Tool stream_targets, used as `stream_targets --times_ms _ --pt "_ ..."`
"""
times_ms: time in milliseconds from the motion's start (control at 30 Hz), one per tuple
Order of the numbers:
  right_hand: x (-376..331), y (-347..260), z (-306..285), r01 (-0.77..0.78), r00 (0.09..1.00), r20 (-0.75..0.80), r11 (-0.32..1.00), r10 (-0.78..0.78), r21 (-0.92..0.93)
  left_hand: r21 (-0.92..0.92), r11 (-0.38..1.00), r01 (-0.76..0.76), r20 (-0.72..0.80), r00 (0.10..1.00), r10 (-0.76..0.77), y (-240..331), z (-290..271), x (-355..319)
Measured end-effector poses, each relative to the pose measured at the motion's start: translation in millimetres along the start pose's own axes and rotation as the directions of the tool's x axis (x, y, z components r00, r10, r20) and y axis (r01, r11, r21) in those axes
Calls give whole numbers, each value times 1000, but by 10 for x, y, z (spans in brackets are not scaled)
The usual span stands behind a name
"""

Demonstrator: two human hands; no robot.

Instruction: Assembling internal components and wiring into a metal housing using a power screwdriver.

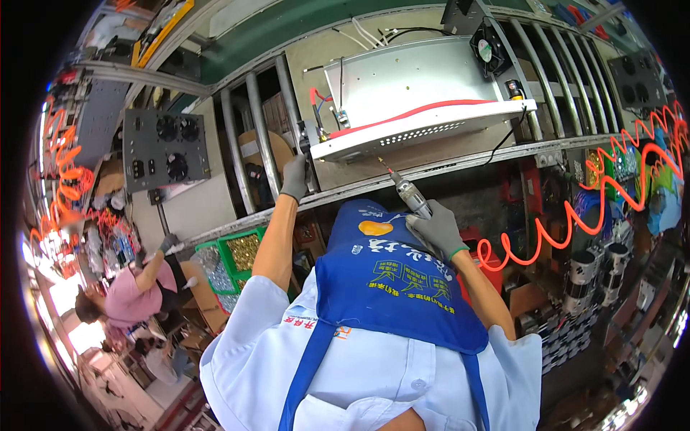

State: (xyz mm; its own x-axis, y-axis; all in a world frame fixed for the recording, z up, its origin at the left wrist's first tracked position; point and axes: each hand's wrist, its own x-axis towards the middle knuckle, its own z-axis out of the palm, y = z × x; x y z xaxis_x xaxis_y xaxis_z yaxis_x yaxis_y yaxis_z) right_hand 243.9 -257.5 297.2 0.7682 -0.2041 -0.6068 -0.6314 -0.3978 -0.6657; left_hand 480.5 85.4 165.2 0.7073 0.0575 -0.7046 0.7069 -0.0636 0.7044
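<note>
My right hand [440,231], in a grey glove, is closed round a silver air screwdriver [411,195]. Its thin bit points up and left, toward the front panel [424,133] of an open metal chassis [410,79], with a small gap visible between them. A patch of round holes runs along that white panel. My left hand [295,179], gloved too, is at the panel's left end, its fingers closed on a narrow black part [305,142]; the fingertips are partly hidden. Inside the chassis lie a red cable [417,111] and, at the right end, a black fan [490,52].
The chassis stands on a board over a roller conveyor [262,133]. A black panel with fans [167,148] lies to the left, where a co-worker [140,291] reaches in. Green bins of small hardware [243,251] stand below the conveyor. An orange coiled hose [568,230] stretches across the right.
</note>
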Motion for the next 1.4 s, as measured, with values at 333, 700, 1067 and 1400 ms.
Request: stream_targets --times_ms 333,700,1067,1400 --pt "-116 -333 635 -153 977 -137 984 164 87 55 991 -120 766 642 35 753 374 1094" --pt "-86 -435 1050 -172 952 -207 952 227 253 150 977 -151 841 539 -46 982 810 1000" --pt "-55 -418 1192 -159 950 -199 920 242 358 189 967 -170 848 525 -74 1140 870 904" --pt "-65 -571 1140 -191 951 -127 856 284 481 178 973 -148 840 537 -72 1153 934 896"
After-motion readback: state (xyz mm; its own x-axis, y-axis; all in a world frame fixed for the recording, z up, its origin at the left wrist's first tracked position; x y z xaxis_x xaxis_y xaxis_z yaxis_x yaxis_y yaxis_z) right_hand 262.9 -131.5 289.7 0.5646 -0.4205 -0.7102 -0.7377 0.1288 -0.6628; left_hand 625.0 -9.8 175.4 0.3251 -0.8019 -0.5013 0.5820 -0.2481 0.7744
